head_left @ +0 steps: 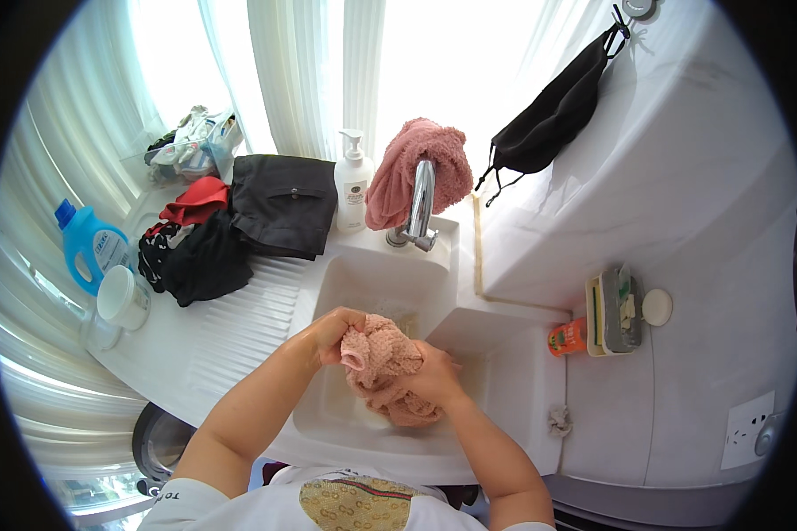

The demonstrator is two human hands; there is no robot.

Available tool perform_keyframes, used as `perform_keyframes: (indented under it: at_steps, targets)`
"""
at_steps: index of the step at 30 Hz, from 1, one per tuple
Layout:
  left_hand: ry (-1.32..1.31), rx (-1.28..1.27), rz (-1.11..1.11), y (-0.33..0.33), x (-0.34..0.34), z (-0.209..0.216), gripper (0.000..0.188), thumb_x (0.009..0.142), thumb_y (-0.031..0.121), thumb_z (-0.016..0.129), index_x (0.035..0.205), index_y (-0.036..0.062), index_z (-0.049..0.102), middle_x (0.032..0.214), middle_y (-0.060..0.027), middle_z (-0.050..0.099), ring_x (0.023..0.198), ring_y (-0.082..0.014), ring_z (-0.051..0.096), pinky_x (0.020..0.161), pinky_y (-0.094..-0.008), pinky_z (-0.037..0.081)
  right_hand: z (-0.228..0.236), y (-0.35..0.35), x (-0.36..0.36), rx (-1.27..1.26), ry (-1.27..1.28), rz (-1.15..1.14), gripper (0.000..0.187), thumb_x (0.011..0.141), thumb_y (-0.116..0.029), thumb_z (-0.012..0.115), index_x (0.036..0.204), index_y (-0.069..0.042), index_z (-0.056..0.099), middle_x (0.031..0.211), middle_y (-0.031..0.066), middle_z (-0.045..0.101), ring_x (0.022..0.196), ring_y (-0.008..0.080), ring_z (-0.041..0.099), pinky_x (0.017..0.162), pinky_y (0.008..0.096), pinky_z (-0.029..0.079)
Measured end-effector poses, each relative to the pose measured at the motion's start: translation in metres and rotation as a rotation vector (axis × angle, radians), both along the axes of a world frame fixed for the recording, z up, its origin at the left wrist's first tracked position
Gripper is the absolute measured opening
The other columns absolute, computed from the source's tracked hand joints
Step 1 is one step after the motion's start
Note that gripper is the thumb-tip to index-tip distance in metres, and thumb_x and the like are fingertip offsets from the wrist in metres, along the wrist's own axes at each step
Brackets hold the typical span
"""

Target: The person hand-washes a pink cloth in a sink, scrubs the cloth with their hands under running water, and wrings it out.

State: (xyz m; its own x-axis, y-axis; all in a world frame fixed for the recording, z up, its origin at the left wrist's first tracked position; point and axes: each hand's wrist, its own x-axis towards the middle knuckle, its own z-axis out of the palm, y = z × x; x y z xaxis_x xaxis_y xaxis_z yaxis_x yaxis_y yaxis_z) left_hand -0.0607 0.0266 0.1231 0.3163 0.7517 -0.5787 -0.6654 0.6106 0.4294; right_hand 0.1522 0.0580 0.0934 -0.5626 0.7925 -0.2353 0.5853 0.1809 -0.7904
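A bunched pink towel hangs between my hands over the white sink basin. At its upper left, my left hand is closed around a gathered end. My right hand grips the towel's right side, with its fingers partly hidden behind the cloth. Below the towel, the basin seems to hold some cloudy water. Just beyond stands a chrome faucet, and a second, darker pink towel is draped over it.
A white pump bottle stands left of the faucet. Folded dark trousers, black clothes, a white tub and a blue detergent bottle occupy the left counter. A black mask hangs at right, above a wall caddy.
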Motion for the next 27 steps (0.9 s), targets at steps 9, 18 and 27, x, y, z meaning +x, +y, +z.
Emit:
perform_keyframes:
  at_steps: [9, 18, 27]
  targets:
    - [0.070, 0.058, -0.037, -0.036, 0.027, -0.064, 0.055, 0.085, 0.031, 0.063, 0.129, 0.0023, 0.045, 0.123, -0.0130, 0.054, 0.111, -0.0227, 0.056, 0.098, -0.0347, 0.044, 0.048, 0.009, 0.006, -0.661, 0.639, -0.261, 0.037, 0.070, -0.021, 0.083, 0.095, 0.000, 0.067, 0.087, 0.0061, 0.068, 0.075, 0.0123, 0.063, 0.069, 0.0275, 0.051]
    - [-0.002, 0.099, 0.485, -0.041, 0.034, -0.054, 0.037, 0.092, 0.026, 0.052, 0.119, 0.0010, 0.050, 0.113, -0.0163, 0.057, 0.104, -0.0276, 0.059, 0.091, -0.0403, 0.050, -0.046, -0.027, 0.008, 0.206, 0.232, -0.332, 0.039, 0.070, -0.027, 0.082, 0.092, 0.001, 0.064, 0.093, 0.0099, 0.063, 0.086, 0.0190, 0.059, 0.076, 0.0318, 0.049]
    - [0.133, -0.033, 0.437, -0.030, 0.076, -0.079, 0.033, 0.097, 0.030, 0.041, 0.109, 0.0015, 0.052, 0.103, -0.0131, 0.060, 0.091, -0.0238, 0.063, 0.076, -0.0379, 0.055, -0.095, -0.016, -0.044, 0.136, 0.725, -0.519, 0.026, 0.080, -0.022, 0.067, 0.070, -0.002, 0.053, 0.120, 0.0201, 0.051, 0.110, 0.0362, 0.046, 0.100, 0.0431, 0.035]
